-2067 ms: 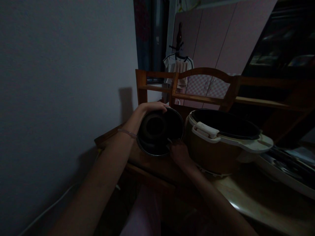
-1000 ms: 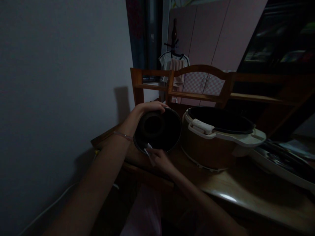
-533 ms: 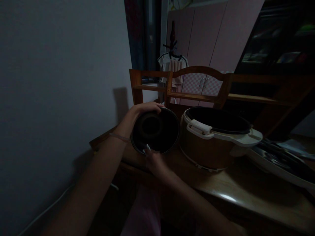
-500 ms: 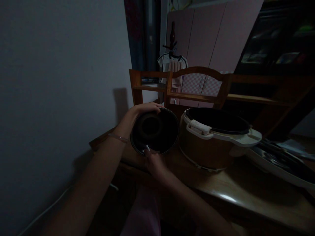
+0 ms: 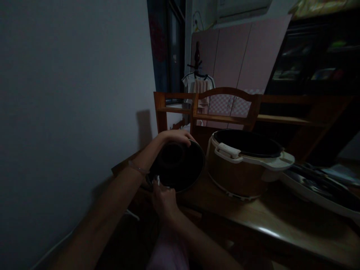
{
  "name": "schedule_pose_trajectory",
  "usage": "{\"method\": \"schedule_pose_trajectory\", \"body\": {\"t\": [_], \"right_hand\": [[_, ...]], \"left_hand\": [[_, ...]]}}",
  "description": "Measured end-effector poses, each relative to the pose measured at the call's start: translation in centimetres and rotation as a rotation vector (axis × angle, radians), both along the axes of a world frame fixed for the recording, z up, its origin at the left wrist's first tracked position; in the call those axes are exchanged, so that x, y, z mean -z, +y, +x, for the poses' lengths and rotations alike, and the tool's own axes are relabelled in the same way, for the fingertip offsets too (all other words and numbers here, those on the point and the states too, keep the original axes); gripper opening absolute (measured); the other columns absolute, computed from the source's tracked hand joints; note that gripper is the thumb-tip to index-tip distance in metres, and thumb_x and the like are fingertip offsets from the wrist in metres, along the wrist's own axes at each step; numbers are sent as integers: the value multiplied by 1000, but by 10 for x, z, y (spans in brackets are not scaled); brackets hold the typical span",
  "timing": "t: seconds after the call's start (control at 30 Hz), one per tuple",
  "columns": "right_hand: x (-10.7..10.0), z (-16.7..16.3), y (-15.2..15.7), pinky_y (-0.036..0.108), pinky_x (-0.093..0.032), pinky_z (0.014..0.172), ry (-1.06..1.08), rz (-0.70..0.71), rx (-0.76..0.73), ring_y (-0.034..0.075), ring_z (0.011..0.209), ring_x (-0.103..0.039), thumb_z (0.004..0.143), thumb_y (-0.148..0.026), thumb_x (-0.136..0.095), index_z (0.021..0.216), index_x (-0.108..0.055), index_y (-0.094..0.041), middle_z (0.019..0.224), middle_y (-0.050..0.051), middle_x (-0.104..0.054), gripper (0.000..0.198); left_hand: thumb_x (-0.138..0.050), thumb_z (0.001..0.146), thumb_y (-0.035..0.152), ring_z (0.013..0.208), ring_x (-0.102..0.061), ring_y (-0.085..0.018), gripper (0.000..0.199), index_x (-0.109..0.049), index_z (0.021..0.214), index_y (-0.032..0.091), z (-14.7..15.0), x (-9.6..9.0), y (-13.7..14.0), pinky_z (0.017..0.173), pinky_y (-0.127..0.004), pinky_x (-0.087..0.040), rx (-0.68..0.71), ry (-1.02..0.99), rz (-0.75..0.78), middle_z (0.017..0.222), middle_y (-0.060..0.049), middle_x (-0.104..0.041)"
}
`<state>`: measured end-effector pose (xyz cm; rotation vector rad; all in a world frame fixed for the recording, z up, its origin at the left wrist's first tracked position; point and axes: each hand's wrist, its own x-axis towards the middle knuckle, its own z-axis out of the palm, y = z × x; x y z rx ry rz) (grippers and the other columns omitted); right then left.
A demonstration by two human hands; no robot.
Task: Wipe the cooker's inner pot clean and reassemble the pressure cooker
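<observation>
A dark round pot (image 5: pixel 185 168) is tilted with its open side toward me, close to the table's left end. My left hand (image 5: pixel 177 137) grips its upper rim, thumb on the inside and fingers mostly hidden behind. At the lower left rim, my right hand (image 5: pixel 164 198) is closed on a small white cloth or tissue (image 5: pixel 158 180) and presses it against the pot's edge. Only a bit of that white piece shows, so its exact kind is unclear. To the right of the pot stands a cooker body (image 5: pixel 236 172) with a white handle, its lid off and its inside dark.
The wooden table (image 5: pixel 253 213) carries a white tray-like part (image 5: pixel 315 187) with dark items at the right. A wooden shelf rail (image 5: pixel 225 117) runs along the back. The wall (image 5: pixel 84 93) is close on the left. Clothes hang on a stand (image 5: pixel 197 56) behind.
My right hand has moved left and down along the pot's rim with the white piece. My left hand still holds the top rim. The whole view has shifted upward.
</observation>
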<state>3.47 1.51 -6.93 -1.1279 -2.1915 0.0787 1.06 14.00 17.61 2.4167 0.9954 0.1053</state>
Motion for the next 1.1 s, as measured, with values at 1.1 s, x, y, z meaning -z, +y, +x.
{"method": "schedule_pose_trajectory", "body": {"t": [1.1], "right_hand": [[-53,-24,-6,27,-52,82,419,-144,-100,20,100,-67,102,-24,-33,140,-44,-19,116,9,-68,40]], "left_hand": [[-60,74,31,89,-66,-18,44,-71,116,24,-15,5,22,83,-23,-46,-160,95,302,104,-3,-74]]}}
